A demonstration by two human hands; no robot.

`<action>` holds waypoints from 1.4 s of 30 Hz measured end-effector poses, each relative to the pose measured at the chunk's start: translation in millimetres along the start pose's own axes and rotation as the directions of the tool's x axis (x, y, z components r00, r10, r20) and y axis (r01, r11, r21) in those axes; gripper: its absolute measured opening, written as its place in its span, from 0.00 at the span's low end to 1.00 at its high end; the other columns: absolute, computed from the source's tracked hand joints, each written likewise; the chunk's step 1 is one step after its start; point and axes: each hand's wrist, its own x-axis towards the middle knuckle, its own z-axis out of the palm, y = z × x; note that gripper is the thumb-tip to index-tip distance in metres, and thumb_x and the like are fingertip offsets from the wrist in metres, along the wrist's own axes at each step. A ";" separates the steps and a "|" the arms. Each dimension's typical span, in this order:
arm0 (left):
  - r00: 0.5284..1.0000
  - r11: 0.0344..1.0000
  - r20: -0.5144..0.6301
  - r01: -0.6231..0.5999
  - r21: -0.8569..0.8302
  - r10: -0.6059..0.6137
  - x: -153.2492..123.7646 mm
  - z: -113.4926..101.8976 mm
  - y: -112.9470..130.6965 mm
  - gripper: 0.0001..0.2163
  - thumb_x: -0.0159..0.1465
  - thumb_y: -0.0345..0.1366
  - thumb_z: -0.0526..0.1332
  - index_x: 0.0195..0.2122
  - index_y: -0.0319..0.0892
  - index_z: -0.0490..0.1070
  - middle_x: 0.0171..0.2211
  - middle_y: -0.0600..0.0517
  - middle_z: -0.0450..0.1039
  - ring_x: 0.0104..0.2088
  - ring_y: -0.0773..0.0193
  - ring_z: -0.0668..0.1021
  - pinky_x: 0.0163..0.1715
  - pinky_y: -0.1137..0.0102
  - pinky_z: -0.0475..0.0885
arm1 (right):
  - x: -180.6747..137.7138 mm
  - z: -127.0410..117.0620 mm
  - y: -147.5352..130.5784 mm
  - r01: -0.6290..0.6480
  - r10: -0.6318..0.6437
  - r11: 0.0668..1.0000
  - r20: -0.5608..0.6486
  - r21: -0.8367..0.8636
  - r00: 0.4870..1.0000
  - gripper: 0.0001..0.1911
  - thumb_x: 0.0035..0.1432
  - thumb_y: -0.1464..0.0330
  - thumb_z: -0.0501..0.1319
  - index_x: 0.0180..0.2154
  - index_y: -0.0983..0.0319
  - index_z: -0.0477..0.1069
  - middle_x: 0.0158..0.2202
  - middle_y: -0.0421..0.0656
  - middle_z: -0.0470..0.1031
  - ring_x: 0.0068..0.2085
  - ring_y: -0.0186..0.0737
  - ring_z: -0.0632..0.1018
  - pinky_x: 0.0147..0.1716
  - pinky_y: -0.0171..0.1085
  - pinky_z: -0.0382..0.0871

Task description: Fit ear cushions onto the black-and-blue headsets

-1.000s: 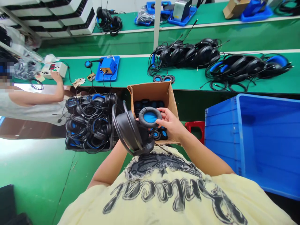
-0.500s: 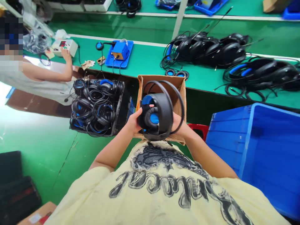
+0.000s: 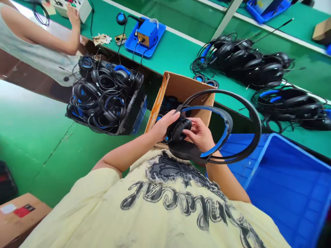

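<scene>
A black headset (image 3: pixel 254 127) with a blue-lined inner headband (image 3: pixel 224 132) lies tilted to the right between my hands, over an open cardboard box (image 3: pixel 190 82). My left hand (image 3: pixel 165 126) grips the ear cup's left side, thumb on top. On the cup's other side my right hand (image 3: pixel 200 134) pinches the round black ear cushion (image 3: pixel 181 130) with thumb and fingers. More black and blue round parts (image 3: pixel 170 103) show inside the box, partly hidden by the headset and my hands.
To the left stands a black crate (image 3: pixel 130 113) heaped with headsets (image 3: pixel 103 93). Headset piles (image 3: pixel 248 62) lie on the green bench (image 3: pixel 176 55), near a blue device (image 3: pixel 148 32) on a tray. A large blue bin (image 3: pixel 292 186) is at right. A co-worker's arm (image 3: pixel 51 39) reaches in at upper left.
The headset has been turned, so its headband now points right instead of up towards me. My right hand has moved from the headband's outer side onto the ear cushion. The view has shifted.
</scene>
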 end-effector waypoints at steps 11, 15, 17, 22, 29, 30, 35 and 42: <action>0.968 0.982 -0.168 0.173 -0.080 -0.184 14.2 6.1 -9.5 0.20 0.63 0.54 0.66 0.33 0.38 0.80 0.24 0.51 0.78 0.22 0.65 0.78 0.23 0.73 0.72 | 2.2 -6.3 -10.5 0.031 -0.079 0.846 -0.069 -0.532 0.994 0.18 0.57 0.56 0.62 0.46 0.58 0.71 0.23 0.34 0.70 0.24 0.35 0.71 0.27 0.34 0.61; 0.971 0.980 -0.140 0.183 -0.078 -0.193 13.2 1.0 -14.7 0.18 0.64 0.52 0.66 0.32 0.39 0.80 0.23 0.52 0.77 0.20 0.66 0.77 0.20 0.73 0.70 | -6.9 -5.2 -12.5 -0.053 -0.016 0.649 -0.083 -0.759 0.996 0.15 0.57 0.55 0.58 0.27 0.59 0.68 0.22 0.40 0.71 0.24 0.38 0.70 0.26 0.35 0.55; 0.970 0.979 -0.143 0.190 -0.076 -0.199 13.8 -1.6 -17.8 0.19 0.64 0.52 0.66 0.32 0.40 0.80 0.23 0.52 0.78 0.21 0.65 0.77 0.21 0.72 0.70 | -9.7 -5.5 -11.0 -0.059 0.015 0.577 -0.061 -0.815 0.998 0.17 0.57 0.54 0.56 0.24 0.59 0.67 0.21 0.42 0.71 0.24 0.39 0.70 0.26 0.36 0.52; 0.962 0.977 -0.168 0.210 -0.038 -0.213 18.9 -3.0 -20.4 0.21 0.61 0.55 0.68 0.34 0.39 0.81 0.25 0.50 0.79 0.23 0.63 0.77 0.26 0.70 0.72 | -11.9 -5.7 -3.3 0.011 -0.019 0.592 0.000 -0.806 1.000 0.20 0.59 0.53 0.55 0.24 0.59 0.69 0.21 0.43 0.72 0.24 0.39 0.71 0.27 0.36 0.53; 0.935 0.962 -0.243 0.272 0.033 -0.257 21.3 3.5 -19.1 0.22 0.59 0.58 0.67 0.35 0.41 0.82 0.25 0.51 0.79 0.24 0.62 0.77 0.25 0.70 0.72 | -10.1 -8.0 -1.0 0.029 -0.071 0.603 -0.017 -0.797 0.997 0.19 0.60 0.55 0.55 0.25 0.60 0.72 0.21 0.44 0.74 0.25 0.39 0.72 0.26 0.36 0.54; 0.938 0.963 -0.238 0.268 0.036 -0.252 22.0 2.1 -21.1 0.22 0.59 0.58 0.68 0.34 0.40 0.82 0.26 0.50 0.79 0.24 0.62 0.77 0.26 0.69 0.73 | -10.3 -8.5 -1.0 0.022 -0.067 0.606 -0.024 -0.795 0.997 0.20 0.61 0.55 0.55 0.24 0.60 0.71 0.21 0.43 0.73 0.24 0.39 0.72 0.26 0.36 0.53; 0.964 0.973 -0.137 0.231 0.005 -0.228 26.4 -7.6 -32.5 0.24 0.59 0.59 0.67 0.33 0.39 0.82 0.27 0.48 0.81 0.26 0.60 0.79 0.31 0.67 0.75 | -12.2 -10.4 -0.7 0.020 -0.092 0.605 -0.045 -0.796 0.995 0.21 0.61 0.54 0.54 0.24 0.60 0.72 0.21 0.44 0.73 0.24 0.39 0.71 0.26 0.36 0.53; 0.935 0.954 -0.235 0.291 0.074 -0.267 22.4 1.9 -22.9 0.24 0.57 0.60 0.69 0.30 0.39 0.81 0.26 0.49 0.79 0.24 0.62 0.77 0.27 0.69 0.72 | -15.2 -12.8 1.0 0.042 -0.107 0.572 -0.024 -0.819 0.994 0.21 0.61 0.55 0.54 0.25 0.61 0.72 0.22 0.45 0.74 0.25 0.39 0.71 0.26 0.36 0.53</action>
